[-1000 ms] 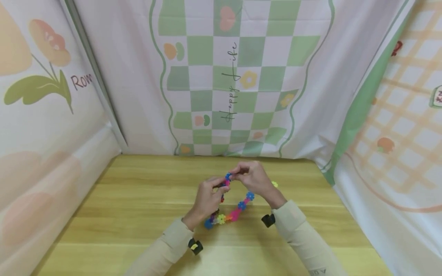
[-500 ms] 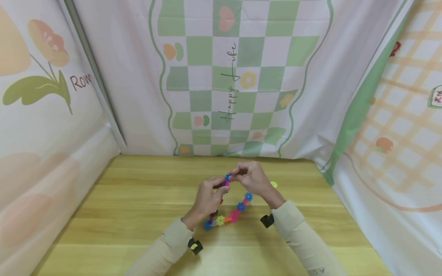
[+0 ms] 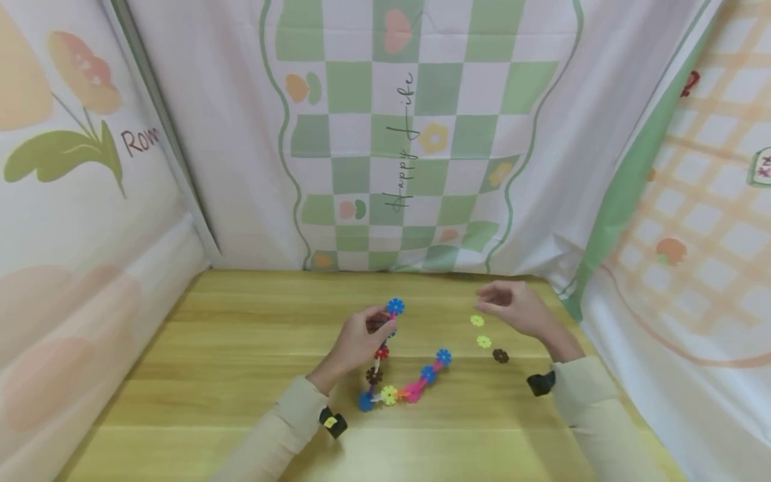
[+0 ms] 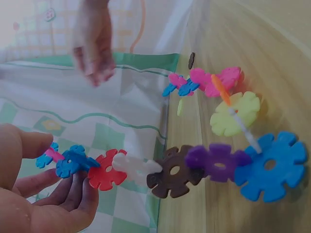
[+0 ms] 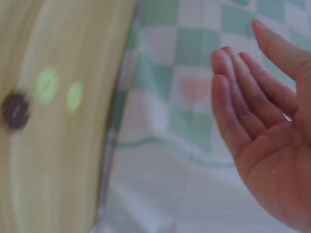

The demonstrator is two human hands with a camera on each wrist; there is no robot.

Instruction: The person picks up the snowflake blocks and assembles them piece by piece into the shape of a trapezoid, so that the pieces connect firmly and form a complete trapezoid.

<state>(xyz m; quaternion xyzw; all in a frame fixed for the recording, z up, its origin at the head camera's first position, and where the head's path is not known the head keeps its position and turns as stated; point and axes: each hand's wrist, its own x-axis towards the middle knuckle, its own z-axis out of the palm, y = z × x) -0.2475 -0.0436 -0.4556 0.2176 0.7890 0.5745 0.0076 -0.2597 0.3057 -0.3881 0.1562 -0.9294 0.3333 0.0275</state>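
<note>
My left hand (image 3: pixel 357 343) holds one end of a chain of notched flower-shaped plastic discs between thumb and fingers. In the left wrist view the chain runs from blue and pink pieces at the fingertips through a red disc (image 4: pixel 107 170), a white one, a brown disc (image 4: pixel 175 171) and a purple one to a large blue disc (image 4: pixel 270 166). There it bends toward a yellow disc (image 4: pixel 235 113), an orange one and pink discs (image 4: pixel 216 81). My right hand (image 3: pixel 521 308) hovers above the back right of the table, fingers relaxed, holding nothing. Below it lie loose yellow discs (image 3: pixel 477 320).
A brown disc (image 3: pixel 500 356) lies by the yellow ones on the wooden table (image 3: pixel 241 375). Patterned cloth (image 3: pixel 415 134) hangs along the table's back edge, with more cloth at both sides. A black wrist camera (image 3: pixel 541 383) sits on the right sleeve.
My right hand has let go of the chain's blue end disc and moved right. That uncovers loose yellow and brown discs. My left hand still holds the chain.
</note>
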